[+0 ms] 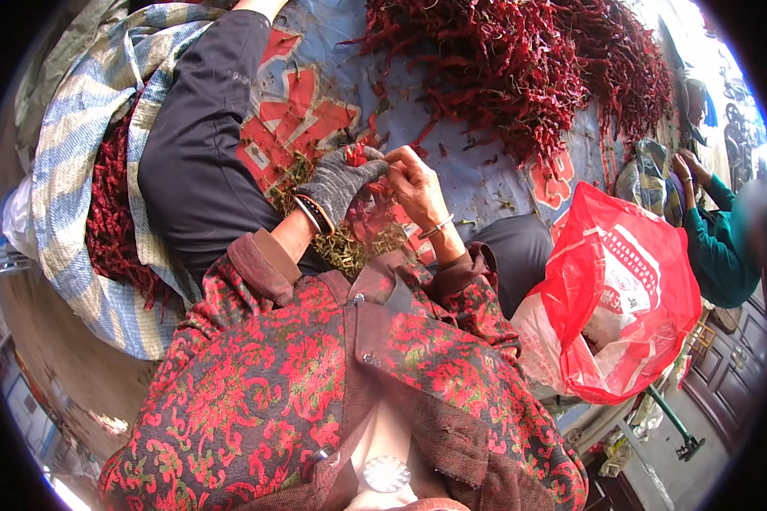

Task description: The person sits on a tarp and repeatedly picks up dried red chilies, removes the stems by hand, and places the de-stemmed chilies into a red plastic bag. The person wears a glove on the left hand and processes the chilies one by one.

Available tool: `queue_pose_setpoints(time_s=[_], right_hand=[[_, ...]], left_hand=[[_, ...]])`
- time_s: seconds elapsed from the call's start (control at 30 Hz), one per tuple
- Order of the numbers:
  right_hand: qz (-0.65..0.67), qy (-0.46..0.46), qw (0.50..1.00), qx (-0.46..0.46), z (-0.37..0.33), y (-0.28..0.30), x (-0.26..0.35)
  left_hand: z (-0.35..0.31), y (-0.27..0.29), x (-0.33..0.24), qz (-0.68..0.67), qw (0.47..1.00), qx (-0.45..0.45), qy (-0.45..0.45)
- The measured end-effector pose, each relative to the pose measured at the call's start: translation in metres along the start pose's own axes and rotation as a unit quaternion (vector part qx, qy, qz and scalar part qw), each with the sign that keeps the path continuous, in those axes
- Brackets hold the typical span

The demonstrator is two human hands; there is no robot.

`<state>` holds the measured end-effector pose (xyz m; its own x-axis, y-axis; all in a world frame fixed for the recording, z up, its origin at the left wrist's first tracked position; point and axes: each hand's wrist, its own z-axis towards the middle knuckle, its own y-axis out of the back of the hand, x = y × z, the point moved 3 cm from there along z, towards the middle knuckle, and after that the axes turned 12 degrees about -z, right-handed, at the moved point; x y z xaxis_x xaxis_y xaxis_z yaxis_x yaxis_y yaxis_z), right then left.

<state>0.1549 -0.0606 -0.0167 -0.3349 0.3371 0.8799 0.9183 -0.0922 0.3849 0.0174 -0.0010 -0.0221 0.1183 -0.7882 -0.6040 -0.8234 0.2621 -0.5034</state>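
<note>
My left hand [341, 183], in a grey knitted glove, is closed around red dried chili peppers [355, 155] whose tips poke out above the fingers. Bare and pinched, my right hand [418, 189] meets it at the fingertips; what it pinches is too small to make out. Below both hands, a heap of greenish-brown stems [349, 249] lies between my legs. A large pile of dark red dried chilies [494, 68] rests on the blue and red printed sheet [324, 64] ahead of me.
At my left stands a striped woven sack [68, 170] with more chilies inside. To my right is a red and white plastic bag [571, 281], its mouth gaping. Another person in a green sleeve [714, 255] works at the far right. Loose chilies and stems litter the sheet.
</note>
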Motion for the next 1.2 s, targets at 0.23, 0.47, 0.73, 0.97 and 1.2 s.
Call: queue_pose_setpoints(time_s=[0.23,0.47,0.73,0.97,1.2], right_hand=[[0.138,-0.042,0.988,-0.058,0.002,0.014,-0.008],[0.016,0.029,0.996,-0.084,-0.004,0.0,0.015],[-0.327,0.142,0.91,-0.21,0.003,0.01,-0.002],[0.217,-0.088,0.969,0.073,-0.016,0.031,0.012],[-0.033,0.096,0.994,-0.049,-0.023,0.011,0.032]], left_hand=[[-0.01,0.003,-0.007,0.023,0.999,0.046,0.02],[-0.012,-0.006,0.001,0.162,0.981,0.102,0.0],[-0.043,-0.034,-0.01,0.121,0.975,0.182,0.041],[-0.028,-0.017,-0.017,0.075,0.991,0.108,-0.004],[-0.016,-0.004,-0.005,0.038,0.998,0.052,-0.004]])
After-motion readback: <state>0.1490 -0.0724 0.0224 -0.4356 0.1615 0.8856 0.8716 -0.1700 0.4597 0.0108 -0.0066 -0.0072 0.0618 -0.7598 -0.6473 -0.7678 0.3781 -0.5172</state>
